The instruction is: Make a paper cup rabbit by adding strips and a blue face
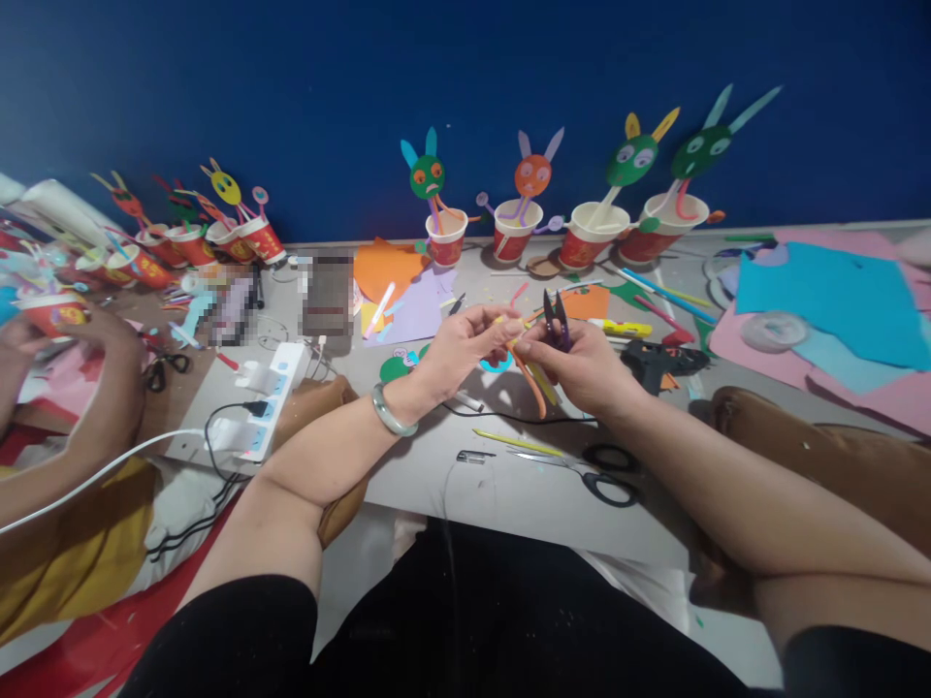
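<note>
Out over the middle of the table, my left hand (472, 341) pinches thin orange and yellow paper strips (534, 385), their loose ends hanging below the fingers. My right hand (582, 359), its fingers closed, meets the left one at the strips. From it a pair of small scissors (557, 315) with dark blades and purple parts points upward, blades apart. Beneath the hands lie a yellow strip (516, 442), black-handled scissors (600, 475) and a cutter-like metal piece (476, 457). A green paper circle (396, 369) rests left of the hands.
Several red paper cups (445, 247) with paper faces stand along the blue wall (291, 116). A black glue gun (665, 364), tape roll (775, 331) and blue paper (836, 301) lie right. At left are a power strip (280, 393) and another person's arm (109, 388).
</note>
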Available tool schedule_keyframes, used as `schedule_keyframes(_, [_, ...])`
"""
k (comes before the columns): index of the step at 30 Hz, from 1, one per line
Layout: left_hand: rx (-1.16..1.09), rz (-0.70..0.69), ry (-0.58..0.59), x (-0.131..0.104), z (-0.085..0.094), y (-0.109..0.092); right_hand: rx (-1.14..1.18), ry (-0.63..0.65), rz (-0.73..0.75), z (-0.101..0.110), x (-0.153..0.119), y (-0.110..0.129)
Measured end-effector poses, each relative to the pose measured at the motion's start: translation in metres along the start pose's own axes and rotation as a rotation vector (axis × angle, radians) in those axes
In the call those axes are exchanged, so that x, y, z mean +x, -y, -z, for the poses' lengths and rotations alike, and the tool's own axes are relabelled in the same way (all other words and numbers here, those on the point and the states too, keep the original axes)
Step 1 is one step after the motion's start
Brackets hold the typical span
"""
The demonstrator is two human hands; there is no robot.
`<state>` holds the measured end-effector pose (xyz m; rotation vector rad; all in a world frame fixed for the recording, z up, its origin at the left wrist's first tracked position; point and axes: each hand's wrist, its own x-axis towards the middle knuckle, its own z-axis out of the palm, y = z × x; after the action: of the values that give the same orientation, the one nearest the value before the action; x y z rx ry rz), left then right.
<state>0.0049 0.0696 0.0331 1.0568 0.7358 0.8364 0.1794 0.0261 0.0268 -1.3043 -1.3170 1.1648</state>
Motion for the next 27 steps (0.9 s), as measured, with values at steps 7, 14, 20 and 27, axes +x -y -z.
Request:
schedule_keyframes(7, [0.037, -0.034, 0.018, 0.0001, 0.0040, 0.0036, 0.039, -0.052, -0.019, -0.0003, -0.0010, 0.0035])
schedule_keyframes(14, [0.118, -0.106, 0.027, 0.0002, 0.0051, 0.0019, 0.042, -0.003, -0.063, -0.0001, -0.0011, 0.0029])
schedule_keyframes(20, [0.127, -0.122, 0.041, 0.0029, 0.0059, 0.0052, 0.027, -0.038, -0.044, 0.0013, -0.0006, 0.0026])
schedule_keyframes(27, [0.161, -0.162, 0.017, 0.0025, 0.0074, 0.0041, 0.056, -0.024, -0.081, 0.0015, 0.0019, 0.0007])
